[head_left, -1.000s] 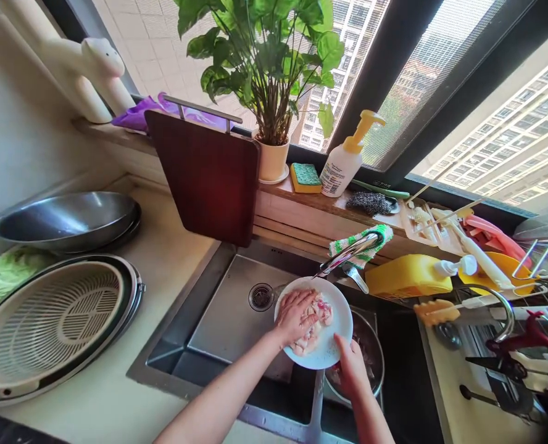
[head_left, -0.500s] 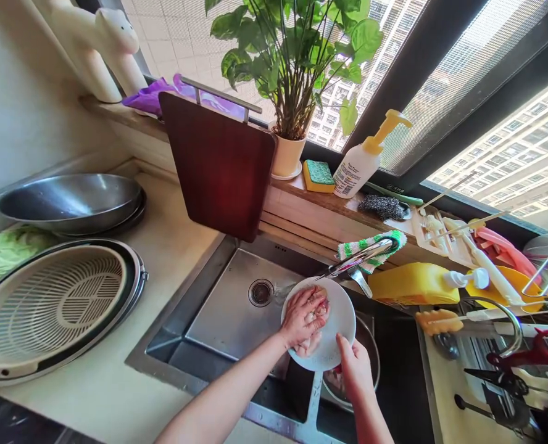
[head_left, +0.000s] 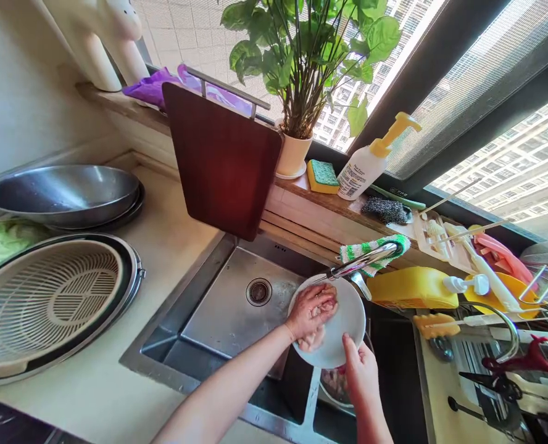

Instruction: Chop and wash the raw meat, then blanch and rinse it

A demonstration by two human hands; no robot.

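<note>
A white plate [head_left: 348, 320] is tilted over the steel sink [head_left: 228, 314], just under the tap spout [head_left: 357, 262]. My right hand [head_left: 360, 376] grips the plate's near rim from below. My left hand [head_left: 311, 311] is closed on pale pink pieces of raw meat [head_left: 315, 338] lying on the plate. Below the plate, a metal bowl [head_left: 336, 385] with more meat sits in the sink's right part, largely hidden.
A dark red cutting board [head_left: 223, 160] leans behind the sink. A colander [head_left: 47, 302] in a basin and a steel wok [head_left: 61, 194] stand on the counter at left. A potted plant [head_left: 302, 74], sponge [head_left: 323, 176], soap bottle [head_left: 371, 163] line the sill. A dish rack [head_left: 500, 351] with utensils is right.
My left hand has gone from lying spread on the meat to closing round it near the plate's upper left. The plate has tipped more upright; the camera shifted slightly.
</note>
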